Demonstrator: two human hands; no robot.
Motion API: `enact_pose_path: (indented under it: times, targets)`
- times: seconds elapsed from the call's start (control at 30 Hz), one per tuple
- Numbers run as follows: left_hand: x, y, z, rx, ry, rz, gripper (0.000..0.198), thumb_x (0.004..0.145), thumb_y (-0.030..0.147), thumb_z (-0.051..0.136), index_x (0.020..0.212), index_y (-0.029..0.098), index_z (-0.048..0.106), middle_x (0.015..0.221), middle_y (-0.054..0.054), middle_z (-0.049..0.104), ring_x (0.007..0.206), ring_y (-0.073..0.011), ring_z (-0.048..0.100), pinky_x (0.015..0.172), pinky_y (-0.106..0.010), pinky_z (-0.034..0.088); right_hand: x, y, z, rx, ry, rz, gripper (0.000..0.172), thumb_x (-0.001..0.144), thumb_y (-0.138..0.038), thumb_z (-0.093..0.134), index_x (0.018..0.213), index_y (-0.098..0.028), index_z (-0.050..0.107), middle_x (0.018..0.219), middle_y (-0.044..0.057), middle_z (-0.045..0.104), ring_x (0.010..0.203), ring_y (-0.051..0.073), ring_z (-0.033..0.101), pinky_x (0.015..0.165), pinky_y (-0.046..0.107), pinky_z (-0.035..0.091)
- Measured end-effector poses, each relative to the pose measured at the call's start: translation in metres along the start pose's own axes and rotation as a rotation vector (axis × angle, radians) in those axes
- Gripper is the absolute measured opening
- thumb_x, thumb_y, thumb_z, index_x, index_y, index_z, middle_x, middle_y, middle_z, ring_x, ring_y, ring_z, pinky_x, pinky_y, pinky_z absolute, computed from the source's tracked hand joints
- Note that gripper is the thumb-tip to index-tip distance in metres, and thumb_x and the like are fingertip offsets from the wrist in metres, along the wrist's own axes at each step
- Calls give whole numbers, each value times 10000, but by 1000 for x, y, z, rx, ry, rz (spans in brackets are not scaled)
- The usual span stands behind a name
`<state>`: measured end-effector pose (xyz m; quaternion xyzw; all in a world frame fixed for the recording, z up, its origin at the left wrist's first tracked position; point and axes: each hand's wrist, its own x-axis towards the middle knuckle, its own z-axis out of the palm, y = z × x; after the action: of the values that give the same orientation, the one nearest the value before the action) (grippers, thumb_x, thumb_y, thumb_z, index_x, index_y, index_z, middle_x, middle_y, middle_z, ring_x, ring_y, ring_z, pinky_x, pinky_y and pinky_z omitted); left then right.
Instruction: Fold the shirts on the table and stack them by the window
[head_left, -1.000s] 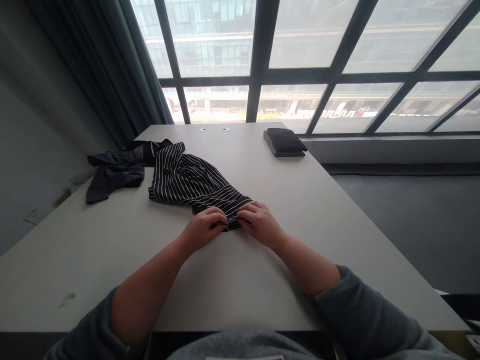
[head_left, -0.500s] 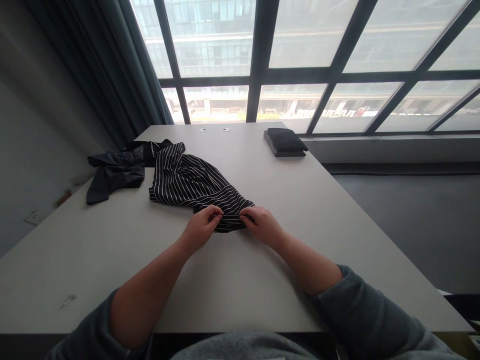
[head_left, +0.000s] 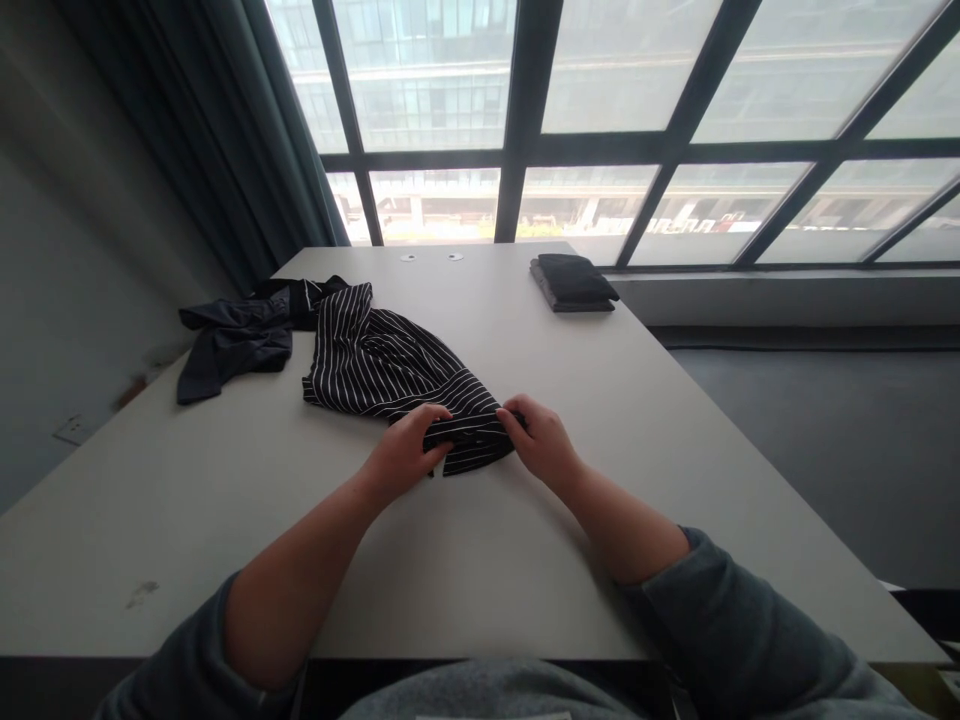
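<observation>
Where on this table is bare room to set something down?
Bare: the right side of the table, between the folded dark stack and the right hand; also the near-left stretch, below the dark garment and left of the left hand. Crowded: far-left corner to the middle, where the dark garment and the striped garment lie, both hands pinching it.

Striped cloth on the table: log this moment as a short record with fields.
left hand: pinches the near edge of the striped cloth
right hand: pinches the same edge, apart from the left hand
striped cloth: crumpled, lying on the table, near end bunched between the hands
dark cloth: crumpled at the table's left edge, against the striped cloth's far end
folded dark pile: far right of the table, untouched
</observation>
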<state>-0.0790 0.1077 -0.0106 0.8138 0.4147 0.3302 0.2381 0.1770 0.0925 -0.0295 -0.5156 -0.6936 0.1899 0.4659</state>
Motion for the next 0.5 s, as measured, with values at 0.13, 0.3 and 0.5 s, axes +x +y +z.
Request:
enact_pose_path:
  times: [0.13, 0.3, 0.5]
  targets:
    - [1, -2, -3, 62, 93, 107, 180, 950, 176, 593, 1105, 236, 664, 1093, -56, 658, 994, -216, 655, 893, -356, 537, -3, 0, -3, 40, 45, 23, 194, 1004, -411, 576, 958, -241, 658, 727, -21, 654, 636, 161, 566, 642, 293, 448]
    - [3, -1, -9, 119, 198, 96, 141, 974, 161, 576, 1027, 222, 692, 1066, -59, 657, 991, -211, 652, 873, -341, 543, 1, 3, -6, -2, 66, -154, 108, 978, -348, 631, 997, -247, 663, 946, 44, 690, 841, 208, 647, 777, 344, 530]
    - [2, 1, -10, 122, 233, 115, 124, 977, 151, 587, 1022, 224, 676, 1010, -37, 673, 916, -193, 646, 824, -323, 540, 3, 4, -6, -143, -17, -328, 124, 945, -241, 688, 1066, -267, 693, 1095, 79, 690, 1042, 276, 633, 967, 457, 541]
